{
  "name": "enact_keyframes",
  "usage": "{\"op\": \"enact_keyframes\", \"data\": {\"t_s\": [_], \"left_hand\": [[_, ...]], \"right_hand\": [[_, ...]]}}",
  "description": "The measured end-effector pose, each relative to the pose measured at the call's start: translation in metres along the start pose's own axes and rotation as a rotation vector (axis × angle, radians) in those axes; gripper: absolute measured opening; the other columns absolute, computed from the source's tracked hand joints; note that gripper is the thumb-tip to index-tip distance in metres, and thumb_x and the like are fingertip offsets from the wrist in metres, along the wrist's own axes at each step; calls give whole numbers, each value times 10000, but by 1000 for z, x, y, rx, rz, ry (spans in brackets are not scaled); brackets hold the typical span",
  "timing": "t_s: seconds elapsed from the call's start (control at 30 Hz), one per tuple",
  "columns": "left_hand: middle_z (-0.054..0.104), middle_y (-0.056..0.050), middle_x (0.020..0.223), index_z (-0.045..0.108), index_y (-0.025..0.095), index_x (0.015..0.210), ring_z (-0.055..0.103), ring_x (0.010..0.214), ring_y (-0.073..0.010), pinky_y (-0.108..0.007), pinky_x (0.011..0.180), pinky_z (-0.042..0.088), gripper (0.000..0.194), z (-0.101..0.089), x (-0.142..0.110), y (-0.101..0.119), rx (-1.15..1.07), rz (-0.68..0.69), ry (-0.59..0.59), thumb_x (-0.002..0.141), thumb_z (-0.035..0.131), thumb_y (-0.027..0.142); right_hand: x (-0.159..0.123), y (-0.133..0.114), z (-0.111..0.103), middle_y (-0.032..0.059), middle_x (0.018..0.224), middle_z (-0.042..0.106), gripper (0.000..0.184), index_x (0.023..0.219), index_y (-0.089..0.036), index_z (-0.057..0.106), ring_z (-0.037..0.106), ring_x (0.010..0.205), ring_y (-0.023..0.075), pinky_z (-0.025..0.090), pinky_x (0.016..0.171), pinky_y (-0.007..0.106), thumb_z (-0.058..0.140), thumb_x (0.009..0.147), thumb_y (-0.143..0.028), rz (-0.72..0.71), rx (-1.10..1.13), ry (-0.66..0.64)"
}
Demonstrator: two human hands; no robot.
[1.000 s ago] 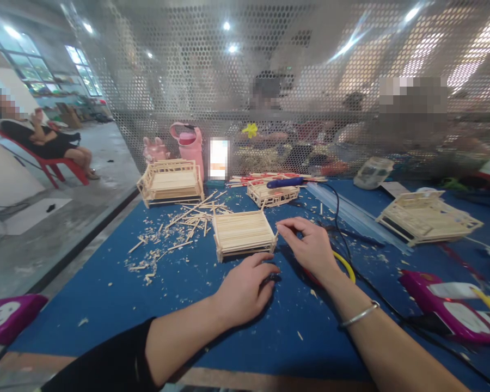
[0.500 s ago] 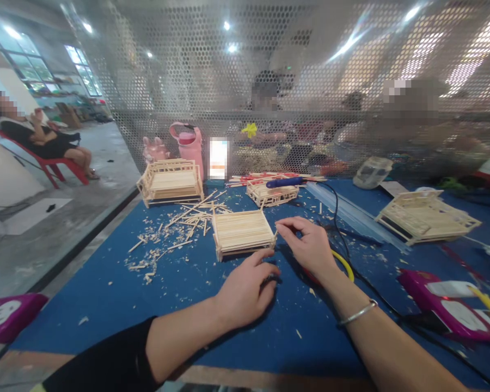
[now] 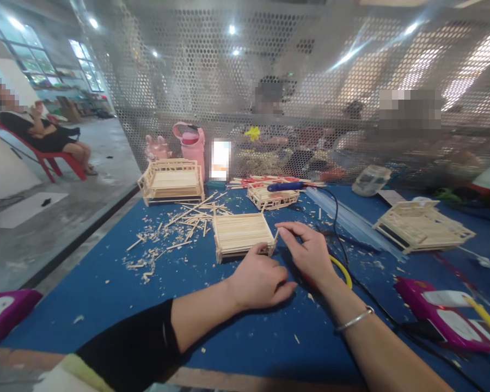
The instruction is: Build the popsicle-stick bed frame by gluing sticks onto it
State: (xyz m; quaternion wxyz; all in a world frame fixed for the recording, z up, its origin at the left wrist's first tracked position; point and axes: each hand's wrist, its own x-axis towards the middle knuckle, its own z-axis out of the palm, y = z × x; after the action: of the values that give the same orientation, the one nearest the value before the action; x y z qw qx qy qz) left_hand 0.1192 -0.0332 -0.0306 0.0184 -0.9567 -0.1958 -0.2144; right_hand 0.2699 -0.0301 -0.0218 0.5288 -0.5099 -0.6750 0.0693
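A small bed-like model of pale wooden sticks (image 3: 245, 231) stands on the blue tabletop in front of me, with upright posts at its back corners. My right hand (image 3: 308, 250) is at its right side, thumb and forefinger pinched on a short wooden stick (image 3: 276, 238) by the near right corner. I cannot tell whether the stick is joined to the model. My left hand (image 3: 261, 277) rests palm down just in front, fingers apart, its forefinger reaching the model's front edge near that corner. Nothing shows in the left hand.
Loose sticks (image 3: 194, 220) and scraps lie left of the model. Behind are another stick model (image 3: 171, 182), a smaller one (image 3: 269, 196) with a blue-handled corded tool (image 3: 286, 187) on it, and a pink bottle (image 3: 194, 149). Purple power strip (image 3: 445, 316) and cables lie right.
My left hand has shifted right and slightly up, its forefinger now at the model's front edge and its other fingers further out. The right hand keeps its pinch at the corner, barely moved.
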Motion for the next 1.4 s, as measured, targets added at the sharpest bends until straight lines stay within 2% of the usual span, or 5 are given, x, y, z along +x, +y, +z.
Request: {"op": "enact_keyframes", "data": {"t_s": [0.2,0.4,0.9,1.27,1.4], "left_hand": [[698,-41,593,662,158,626,650,605,-190,-483,989,311,332,8,10,5,58,56,8,847,531,370],[695,-40,592,658,155,635,653,614,-186,-479,977,324,341,12,9,9,35,-6,49,850,518,380],[690,-28,602,649,159,642,656,636,-187,-512,1034,268,348,10,8,4,-14,-29,-11,876,502,370],[683,-25,591,659,164,645,646,610,-178,-515,1032,281,349,8,8,5,-3,-17,-7,873,502,378],[680,-24,584,661,164,635,644,606,-174,-505,1043,269,362,9,7,5,-5,-6,21,874,502,386]], "right_hand": [[0,0,0,43,794,723,227,846,-209,701,653,727,185,508,663,306,493,863,-296,-8,1,15],[-1,0,-1,41,796,724,229,849,-215,702,655,735,188,508,670,307,490,865,-298,-11,-7,18],[-2,-2,-3,48,803,723,246,857,-209,708,651,739,187,505,680,309,482,869,-306,-5,-12,23],[-2,-3,-3,47,782,715,248,871,-212,713,644,713,187,505,660,309,480,867,-299,16,-10,11],[-2,-1,-3,40,791,710,265,948,-204,701,642,696,181,507,657,308,465,874,-297,40,-11,29]]}}
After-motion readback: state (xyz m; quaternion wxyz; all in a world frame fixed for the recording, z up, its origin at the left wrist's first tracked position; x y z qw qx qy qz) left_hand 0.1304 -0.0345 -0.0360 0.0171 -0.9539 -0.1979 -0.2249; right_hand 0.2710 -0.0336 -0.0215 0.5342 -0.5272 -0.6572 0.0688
